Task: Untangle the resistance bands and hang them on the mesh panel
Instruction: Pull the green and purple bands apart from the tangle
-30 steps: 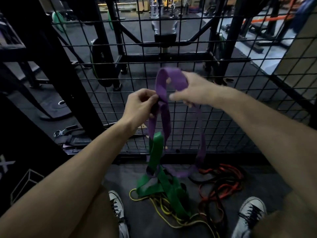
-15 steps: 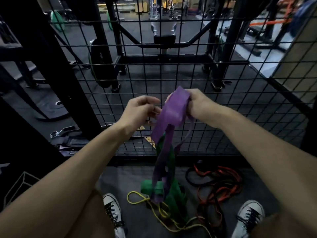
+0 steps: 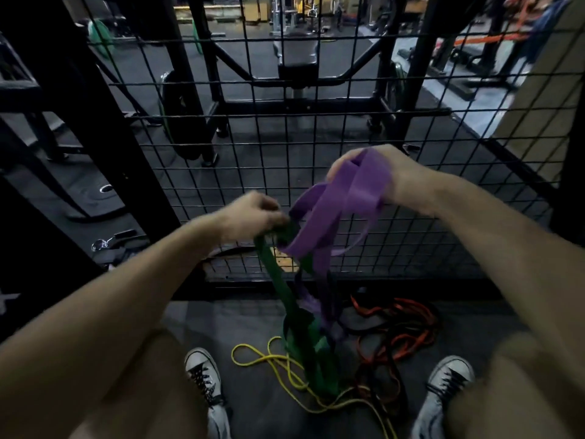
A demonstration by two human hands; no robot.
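My right hand [image 3: 395,175] grips a bunched wide purple band [image 3: 342,204] at chest height in front of the black mesh panel [image 3: 411,232]. A little lower and to the left, my left hand [image 3: 253,217] pinches the top of a wide green band [image 3: 285,299]. Both bands hang twisted together down to the floor. There they run into a heap with a thin yellow band [image 3: 272,362] and an orange-red band [image 3: 402,331]. Dark bands lie among the orange ones.
My two sneakers [image 3: 202,375] [image 3: 449,375] stand either side of the heap on dark rubber flooring. Behind the mesh are a black rack upright [image 3: 104,160], a weight plate [image 3: 177,122] and a bench [image 3: 297,61]. A beige wall [image 3: 544,74] rises at right.
My right hand moved right and gathered more purple band into a bunch. My left hand dropped lower and left, shifting from the purple band to the green one.
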